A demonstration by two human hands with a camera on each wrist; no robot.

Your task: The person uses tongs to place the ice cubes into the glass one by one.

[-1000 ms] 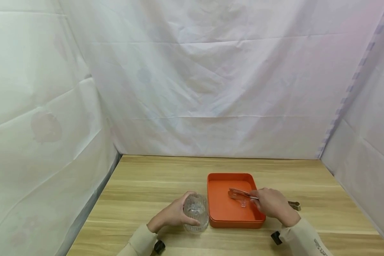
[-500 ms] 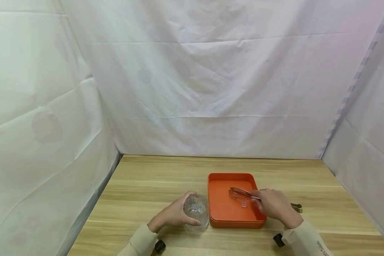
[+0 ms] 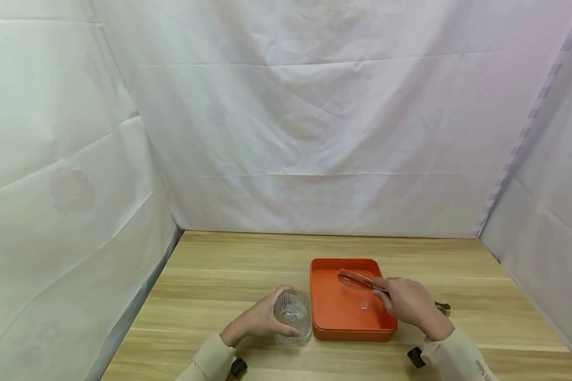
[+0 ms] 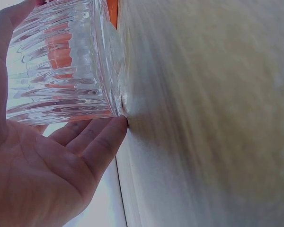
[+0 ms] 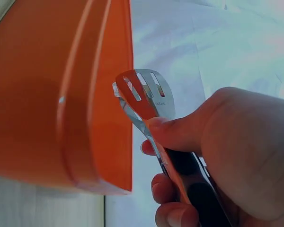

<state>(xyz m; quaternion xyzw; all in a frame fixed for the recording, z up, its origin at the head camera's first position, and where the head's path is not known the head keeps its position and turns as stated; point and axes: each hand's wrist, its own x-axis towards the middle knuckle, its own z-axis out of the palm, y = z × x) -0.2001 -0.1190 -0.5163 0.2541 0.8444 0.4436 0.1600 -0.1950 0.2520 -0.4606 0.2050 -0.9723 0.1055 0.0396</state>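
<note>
A ribbed clear glass [image 3: 293, 317] stands on the table against the tray's left side. My left hand [image 3: 262, 317] curves round it, thumb on the near side; its lower fingertips meet the table in the left wrist view. In my right hand [image 3: 407, 301] are metal serving tongs [image 5: 146, 92] with slotted heads and black grips, thumb on the upper arm. The tongs' heads are over the orange tray [image 3: 326, 320]. Between their tips a small clear piece [image 5: 116, 90] shows in the right wrist view. One clear cube [image 3: 364, 305] lies on the tray floor.
The wooden table [image 3: 229, 264] extends around the tray. White cloth [image 3: 333, 121] hangs behind it and on both sides. The tongs' handle end [image 3: 443, 308] sticks out behind my right wrist.
The tongs' heads have lifted slightly toward the back of the tray, away from the cube on its floor. My left hand and the glass have stayed in place.
</note>
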